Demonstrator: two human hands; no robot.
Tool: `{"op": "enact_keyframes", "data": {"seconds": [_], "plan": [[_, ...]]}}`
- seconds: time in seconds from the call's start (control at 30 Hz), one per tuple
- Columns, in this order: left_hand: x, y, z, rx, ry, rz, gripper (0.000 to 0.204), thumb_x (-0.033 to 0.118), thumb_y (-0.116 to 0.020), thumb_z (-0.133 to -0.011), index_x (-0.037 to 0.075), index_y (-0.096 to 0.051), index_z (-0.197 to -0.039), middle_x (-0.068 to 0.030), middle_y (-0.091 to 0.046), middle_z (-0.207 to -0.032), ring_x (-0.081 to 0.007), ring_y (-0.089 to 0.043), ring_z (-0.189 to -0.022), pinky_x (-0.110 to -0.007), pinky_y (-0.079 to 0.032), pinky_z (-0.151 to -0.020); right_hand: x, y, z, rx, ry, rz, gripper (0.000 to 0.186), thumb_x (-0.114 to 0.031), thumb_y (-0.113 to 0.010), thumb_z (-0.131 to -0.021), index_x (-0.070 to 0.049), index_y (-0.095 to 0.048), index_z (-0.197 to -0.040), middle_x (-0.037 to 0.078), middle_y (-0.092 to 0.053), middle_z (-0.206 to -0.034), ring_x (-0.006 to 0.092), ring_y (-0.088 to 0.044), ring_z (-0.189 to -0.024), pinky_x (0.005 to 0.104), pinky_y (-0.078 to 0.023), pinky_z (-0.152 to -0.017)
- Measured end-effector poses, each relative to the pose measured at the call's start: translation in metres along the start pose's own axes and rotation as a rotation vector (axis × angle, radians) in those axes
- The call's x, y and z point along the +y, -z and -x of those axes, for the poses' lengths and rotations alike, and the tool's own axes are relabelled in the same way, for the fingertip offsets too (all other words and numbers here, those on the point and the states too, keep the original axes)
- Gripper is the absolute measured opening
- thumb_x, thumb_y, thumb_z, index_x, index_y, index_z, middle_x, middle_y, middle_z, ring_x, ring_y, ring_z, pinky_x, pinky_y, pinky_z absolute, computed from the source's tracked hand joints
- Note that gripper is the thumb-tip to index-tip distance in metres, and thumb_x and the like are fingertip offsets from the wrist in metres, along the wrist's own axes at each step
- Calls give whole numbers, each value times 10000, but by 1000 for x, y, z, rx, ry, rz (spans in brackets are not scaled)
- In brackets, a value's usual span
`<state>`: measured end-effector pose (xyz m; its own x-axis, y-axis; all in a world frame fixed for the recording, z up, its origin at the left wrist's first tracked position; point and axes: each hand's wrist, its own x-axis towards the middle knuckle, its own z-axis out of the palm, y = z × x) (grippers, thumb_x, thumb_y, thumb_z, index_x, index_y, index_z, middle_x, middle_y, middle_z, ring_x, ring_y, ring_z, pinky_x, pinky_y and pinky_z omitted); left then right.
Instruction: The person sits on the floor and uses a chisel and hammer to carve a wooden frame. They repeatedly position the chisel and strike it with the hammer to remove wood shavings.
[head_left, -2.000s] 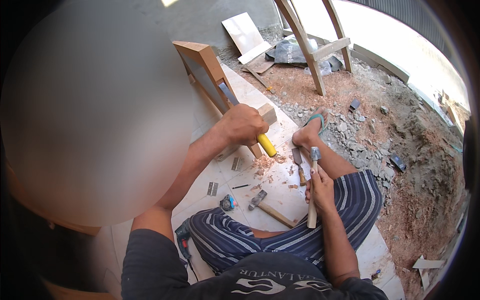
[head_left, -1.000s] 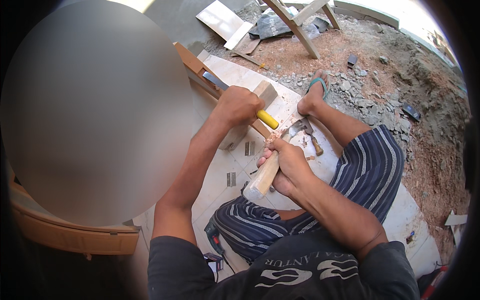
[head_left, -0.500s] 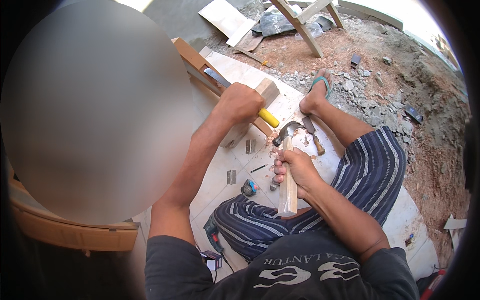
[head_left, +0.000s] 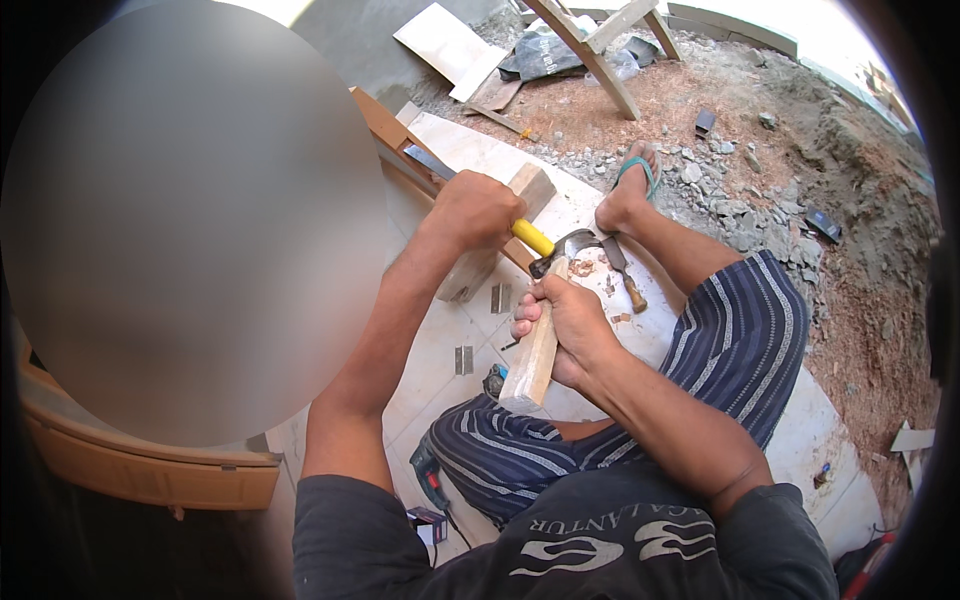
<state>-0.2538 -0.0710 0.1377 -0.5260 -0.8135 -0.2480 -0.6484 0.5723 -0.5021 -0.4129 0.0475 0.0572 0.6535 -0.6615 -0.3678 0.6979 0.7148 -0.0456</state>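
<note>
My left hand (head_left: 477, 210) is wrapped round a chisel with a yellow handle (head_left: 533, 238). Its flat steel blade (head_left: 428, 161) lies against a brown wooden door or frame piece (head_left: 392, 128). In my right hand (head_left: 568, 325) I grip a claw hammer by its pale squared wooden handle (head_left: 535, 360). The dark hammer head (head_left: 568, 248) is right beside the end of the yellow handle; whether they touch I cannot tell. A wooden block (head_left: 532, 190) stands behind my left hand. A second chisel with a brown wooden handle (head_left: 625, 275) lies on the tiles among wood shavings.
Two metal hinges (head_left: 464, 360) lie on the pale tiles, with a tape measure (head_left: 494, 380) by my knee. A power drill (head_left: 430, 477) and a small box (head_left: 428, 524) sit lower left. Rubble (head_left: 730, 215) borders the tiles; a wooden trestle (head_left: 590, 55) stands far off. A blurred patch hides the left.
My right hand has swung the hammer left, bringing its head up to the chisel's yellow handle end. My left hand has barely moved, still on the chisel.
</note>
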Motion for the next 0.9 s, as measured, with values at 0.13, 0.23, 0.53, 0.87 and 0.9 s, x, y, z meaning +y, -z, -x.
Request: {"op": "enact_keyframes", "data": {"seconds": [0.13,0.23,0.53,0.87,0.9], "plan": [[-2,-5,-1,49,-21,6,97,223,-786,-702,170,-726,-757,-48,-713,-708,-270,-732,-731,-421,-556,-623,2,-11,11,132,99,21,132,-42,-493,-952,-9,-410,-1049,87,-487,-837,189,-508,-659,360,-512,-603],[-5,-10,2,94,-18,-5,94,217,-784,-696,167,-725,-750,-55,-713,-709,-269,-732,-730,-419,-558,-624,6,-19,14,92,10,49,108,-56,-492,-955,-14,-418,-1023,83,-486,-823,184,-512,-675,359,-515,-626],[5,-9,-1,144,-28,44,91,209,-786,-690,166,-723,-740,-60,-708,-691,-278,-731,-710,-422,-561,-609,6,22,6,155,106,120,168,-19,-488,-935,-47,-397,-1073,96,-468,-896,163,-507,-671,355,-494,-562],[4,-12,-2,98,-23,6,66,211,-771,-713,171,-728,-743,-61,-725,-716,-268,-742,-729,-413,-573,-622,2,19,2,183,97,105,114,-40,-484,-957,-24,-429,-1056,88,-476,-862,168,-492,-658,358,-500,-570],[3,-14,-2,102,-27,13,61,210,-767,-715,171,-730,-743,-63,-725,-717,-267,-743,-730,-411,-575,-624,2,19,0,184,87,84,106,-39,-482,-959,-22,-431,-1051,87,-477,-858,168,-489,-657,354,-500,-575]]}}
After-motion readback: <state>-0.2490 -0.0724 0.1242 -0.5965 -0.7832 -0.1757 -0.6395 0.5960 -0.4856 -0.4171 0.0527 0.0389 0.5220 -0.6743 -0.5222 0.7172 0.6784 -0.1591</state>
